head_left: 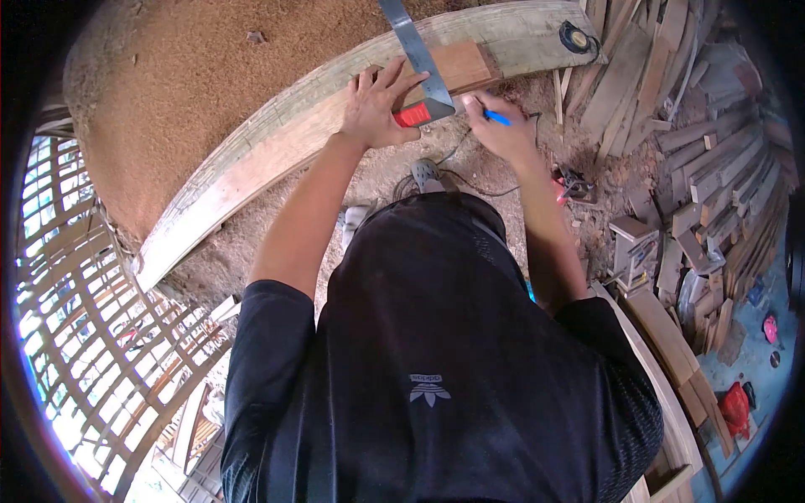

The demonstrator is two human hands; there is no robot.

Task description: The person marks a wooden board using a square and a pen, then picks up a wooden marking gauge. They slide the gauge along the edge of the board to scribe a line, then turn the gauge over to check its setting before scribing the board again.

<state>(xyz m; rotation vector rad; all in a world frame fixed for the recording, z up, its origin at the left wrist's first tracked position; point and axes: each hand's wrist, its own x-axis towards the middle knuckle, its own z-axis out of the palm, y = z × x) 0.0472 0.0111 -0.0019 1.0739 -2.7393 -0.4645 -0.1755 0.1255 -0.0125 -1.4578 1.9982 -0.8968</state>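
Observation:
A metal square [412, 44] with a red-labelled handle lies across a short reddish-brown board [466, 64]. Under that board runs a long pale plank [277, 155], which looks curved in this wide view. My left hand [379, 105] is on the square, its fingers spread over the blade and board and its thumb against the red handle. My right hand [501, 126] is closed around a blue pen [496, 117], just right of the square's corner; the pen's tip is hidden.
A round black object [577, 37] sits on the plank's right end. Piles of wood offcuts [708, 180] lie at the right, near a red bag [735, 411]. Sawdust [159, 92] spreads beyond the plank. Cables and a tool [573, 184] lie near my right forearm. A wooden lattice [92, 293] stands left.

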